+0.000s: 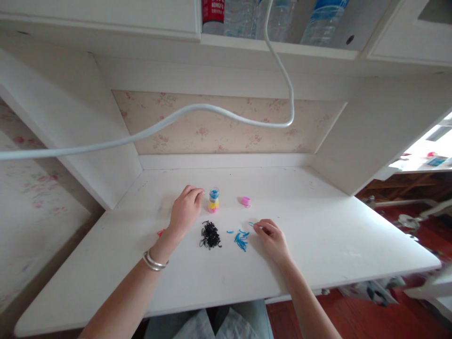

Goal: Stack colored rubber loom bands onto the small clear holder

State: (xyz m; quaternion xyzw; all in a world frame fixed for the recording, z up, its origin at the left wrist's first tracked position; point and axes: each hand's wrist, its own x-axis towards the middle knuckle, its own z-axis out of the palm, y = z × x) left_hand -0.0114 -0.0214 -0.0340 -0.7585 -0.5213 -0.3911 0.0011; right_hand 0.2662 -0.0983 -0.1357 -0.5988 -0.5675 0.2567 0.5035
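Observation:
A small clear jar (213, 200) stands upright on the white desk, filled in layers of pink, yellow and blue. Just left of it is my left hand (187, 207), fingers pinched together; what they hold, if anything, is too small to make out. My right hand (271, 236) pinches a blue rubber band (251, 224) between thumb and forefinger. Beside that hand lies a loose pile of blue rubber bands (241, 240). A heap of black rubber bands (210, 235) sits between my hands. Some red bands (161, 232) show partly behind my left wrist.
A pink lid-like piece (246, 202) lies right of the jar on the desk (318, 235). A white cable (212, 108) hangs across the view in front of the wallpapered back panel (201, 134). Overhead, a shelf holds plastic bottles (240, 19). Side panels border the desk.

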